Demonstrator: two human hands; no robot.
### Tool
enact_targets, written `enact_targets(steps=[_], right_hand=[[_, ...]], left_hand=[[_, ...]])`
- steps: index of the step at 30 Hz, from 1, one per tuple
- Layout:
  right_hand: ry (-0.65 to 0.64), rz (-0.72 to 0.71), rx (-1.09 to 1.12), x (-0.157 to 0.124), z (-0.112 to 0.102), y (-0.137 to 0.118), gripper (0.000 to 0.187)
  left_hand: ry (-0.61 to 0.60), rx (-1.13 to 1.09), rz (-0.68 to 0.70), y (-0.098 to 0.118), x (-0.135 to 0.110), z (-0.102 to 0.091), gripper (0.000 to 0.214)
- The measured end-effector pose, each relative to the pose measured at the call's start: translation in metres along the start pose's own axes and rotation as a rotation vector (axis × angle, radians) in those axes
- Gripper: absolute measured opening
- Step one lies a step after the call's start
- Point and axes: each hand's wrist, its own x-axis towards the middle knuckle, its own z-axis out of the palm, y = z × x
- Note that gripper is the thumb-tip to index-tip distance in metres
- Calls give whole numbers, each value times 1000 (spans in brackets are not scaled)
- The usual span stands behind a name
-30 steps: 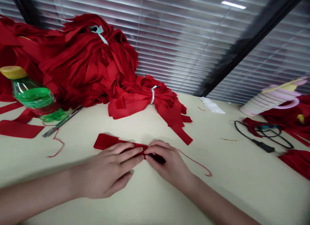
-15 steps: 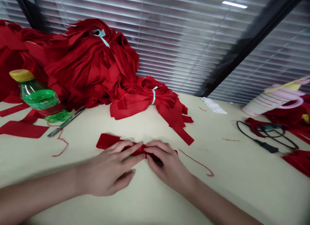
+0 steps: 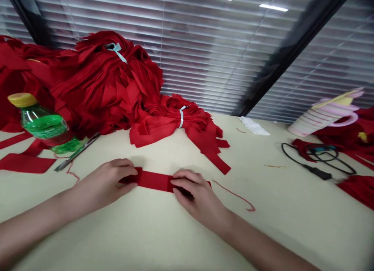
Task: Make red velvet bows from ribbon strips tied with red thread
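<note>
A red fabric strip [image 3: 154,180] lies flat on the cream table [image 3: 163,232] in front of me. My left hand [image 3: 108,180] rests on the strip's left end, fingers curled and pressing down on it. On the strip's right end sits my right hand [image 3: 195,195], its fingers flat and pressed together on the cloth. A loose red thread [image 3: 233,193] curls on the table just right of that hand.
A large heap of red fabric [image 3: 96,84] and a tied bundle [image 3: 175,121] sit behind. A green bottle [image 3: 43,125], a metal ruler [image 3: 76,152] and red pieces [image 3: 25,163] lie left. A black cable [image 3: 318,162] and a pink-and-white cone [image 3: 327,115] are right.
My left hand slid leftward along the strip from beside my right hand to the strip's left end, uncovering its middle. The right hand stayed put.
</note>
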Motion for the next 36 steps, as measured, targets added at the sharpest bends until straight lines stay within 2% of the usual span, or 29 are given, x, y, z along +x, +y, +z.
enact_targets(steps=[5, 9, 11, 13, 15, 18, 20, 25, 30, 36], right_hand=[[6, 6, 22, -2, 1, 2, 19], [11, 6, 42, -2, 2, 3, 18], [7, 10, 51, -2, 2, 3, 17], [8, 35, 62, -2, 2, 3, 17], [1, 80, 70, -2, 2, 3, 17], [8, 129, 95, -1, 2, 4, 15], [31, 136, 131, -1, 3, 4, 16], [33, 144, 163, -1, 2, 4, 18], [-3, 151, 163, -1, 0, 3, 17], [-31, 146, 124, -3, -1, 3, 21]], left_hand=[[-106, -163, -38, -2, 4, -9, 16], [-145, -297, -166, -7, 8, -12, 18], [-91, -315, -256, -5, 12, -13, 20], [50, -280, -285, 4, 16, -13, 18], [182, -225, -188, 20, 22, -9, 14], [168, -116, 74, 45, 30, 6, 16], [148, -17, 164, 57, 34, 19, 19], [127, 36, 176, 64, 36, 40, 20], [125, 71, 219, 61, 31, 44, 21], [94, 27, 197, 58, 28, 45, 20]])
